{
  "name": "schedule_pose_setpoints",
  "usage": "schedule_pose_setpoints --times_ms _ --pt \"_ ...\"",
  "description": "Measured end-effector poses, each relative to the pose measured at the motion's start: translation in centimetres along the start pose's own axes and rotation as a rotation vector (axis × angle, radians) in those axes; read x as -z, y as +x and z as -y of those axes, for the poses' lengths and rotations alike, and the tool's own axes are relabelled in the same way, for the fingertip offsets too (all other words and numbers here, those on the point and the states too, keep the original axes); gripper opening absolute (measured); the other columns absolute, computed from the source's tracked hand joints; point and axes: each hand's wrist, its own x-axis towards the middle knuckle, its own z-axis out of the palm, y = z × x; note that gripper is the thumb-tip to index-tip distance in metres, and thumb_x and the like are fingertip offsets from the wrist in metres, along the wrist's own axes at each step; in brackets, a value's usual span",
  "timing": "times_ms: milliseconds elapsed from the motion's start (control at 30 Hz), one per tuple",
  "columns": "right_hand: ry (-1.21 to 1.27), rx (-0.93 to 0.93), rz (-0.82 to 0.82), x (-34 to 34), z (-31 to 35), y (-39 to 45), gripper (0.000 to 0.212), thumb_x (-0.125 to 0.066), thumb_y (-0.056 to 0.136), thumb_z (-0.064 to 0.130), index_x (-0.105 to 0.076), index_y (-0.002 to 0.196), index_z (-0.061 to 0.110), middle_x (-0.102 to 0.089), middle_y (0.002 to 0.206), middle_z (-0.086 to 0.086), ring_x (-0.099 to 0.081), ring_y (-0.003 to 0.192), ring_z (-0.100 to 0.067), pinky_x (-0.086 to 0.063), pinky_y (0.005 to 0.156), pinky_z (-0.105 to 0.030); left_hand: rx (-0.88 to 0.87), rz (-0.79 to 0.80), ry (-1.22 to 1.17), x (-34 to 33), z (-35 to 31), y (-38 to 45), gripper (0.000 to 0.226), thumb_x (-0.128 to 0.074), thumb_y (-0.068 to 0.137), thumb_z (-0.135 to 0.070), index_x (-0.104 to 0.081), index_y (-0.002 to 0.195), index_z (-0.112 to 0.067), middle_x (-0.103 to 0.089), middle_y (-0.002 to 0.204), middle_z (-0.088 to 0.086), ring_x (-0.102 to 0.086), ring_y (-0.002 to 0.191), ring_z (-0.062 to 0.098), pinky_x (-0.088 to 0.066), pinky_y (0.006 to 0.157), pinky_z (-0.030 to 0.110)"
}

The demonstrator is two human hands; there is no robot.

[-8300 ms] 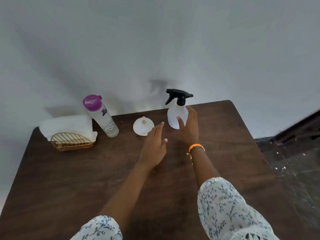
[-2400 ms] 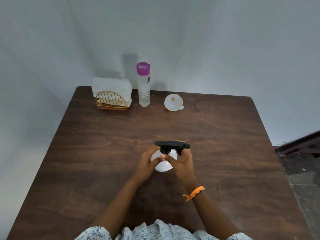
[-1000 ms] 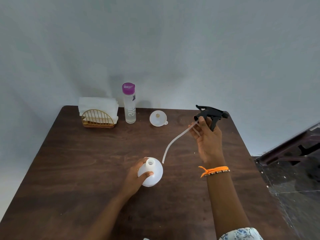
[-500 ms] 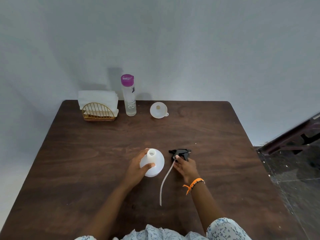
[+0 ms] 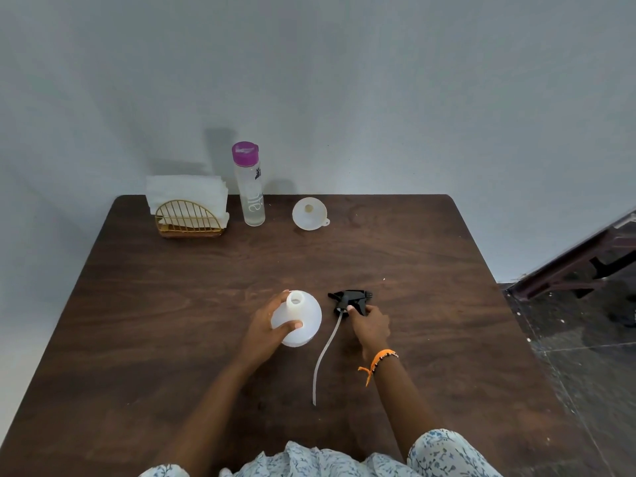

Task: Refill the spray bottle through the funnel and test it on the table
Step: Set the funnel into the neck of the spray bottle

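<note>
Dark wooden table (image 5: 430, 339). Laid on it: napkin holder (image 5: 188, 216), water bottle (image 5: 250, 187), funnel (image 5: 309, 213), uncapped spray bottle (image 5: 303, 320), sprayer head (image 5: 351, 300), apparently flat.

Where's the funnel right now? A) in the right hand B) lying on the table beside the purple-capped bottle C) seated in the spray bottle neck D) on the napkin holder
B: the funnel lies on the table by the purple-capped bottle; the spray bottle neck is open and empty.

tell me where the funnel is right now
In the head view the funnel sits untouched at the far edge of the table, near the wall, just right of the purple-capped bottle and well beyond both hands.
</note>
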Motion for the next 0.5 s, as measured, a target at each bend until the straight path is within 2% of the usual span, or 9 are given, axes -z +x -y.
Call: schedule_pose_setpoints --times_ms 100,233,367,433,500 --pt "-0.046 -0.043 0.0 0.4 0.1 0.0 0.058 -0.056 0.087 0.039 -0.037 0.135 0.013 -0.022 0.143 -0.013 -0.02 0.129 -0.036 -0.026 0.107 -0.043 0.006 0.007 -0.016 0.0 -0.1 -0.1 0.059 -0.075 0.075 -0.022 -0.049 0.128 -0.023 -0.052 0.134 0.0 -0.047 0.121 0.019 -0.043 0.102 0.039" --pt "-0.045 0.048 -0.026 0.5 1.4 -0.1 0.053 -0.058 0.086 0.032 -0.037 0.131 0.014 -0.024 0.139 -0.012 -0.022 0.126 -0.035 -0.029 0.107 -0.044 -0.004 0.004 -0.033 0.1 -0.1 -0.2 0.061 -0.074 0.069 -0.03 -0.05 0.124 -0.028 -0.054 0.131 -0.003 -0.048 0.12 0.016 -0.042 0.102 0.036" --pt "-0.014 0.225 0.058 -0.4 4.2 0.4 0.036 -0.056 0.088 0.028 -0.049 0.121 0.016 -0.039 0.129 -0.009 -0.029 0.123 -0.031 -0.029 0.105 -0.037 0.0 0.012 -0.027 0.2 0.0 -0.1 0.058 -0.075 0.069 -0.033 -0.049 0.121 -0.034 -0.053 0.129 -0.009 -0.048 0.117 0.011 -0.042 0.098 0.028" --pt "-0.013 0.296 0.101 -1.3 6.0 1.0 0.027 -0.056 0.087 0.026 -0.054 0.113 0.018 -0.046 0.12 -0.007 -0.039 0.118 -0.028 -0.032 0.106 -0.042 -0.011 -0.007 -0.008 0.0 -0.2 -0.1 0.054 -0.077 0.071 -0.031 -0.05 0.118 -0.035 -0.053 0.125 -0.013 -0.049 0.114 0.007 -0.04 0.095 0.023" --pt "0.007 0.366 0.127 -2.2 7.9 1.6 0.022 -0.057 0.087 0.022 -0.057 0.109 0.017 -0.049 0.11 -0.004 -0.048 0.111 -0.026 -0.038 0.102 -0.043 -0.02 -0.039 0.007 -0.2 -0.7 -0.1 0.05 -0.075 0.069 -0.041 -0.051 0.113 -0.041 -0.054 0.118 -0.022 -0.05 0.108 -0.002 -0.038 0.091 0.012"
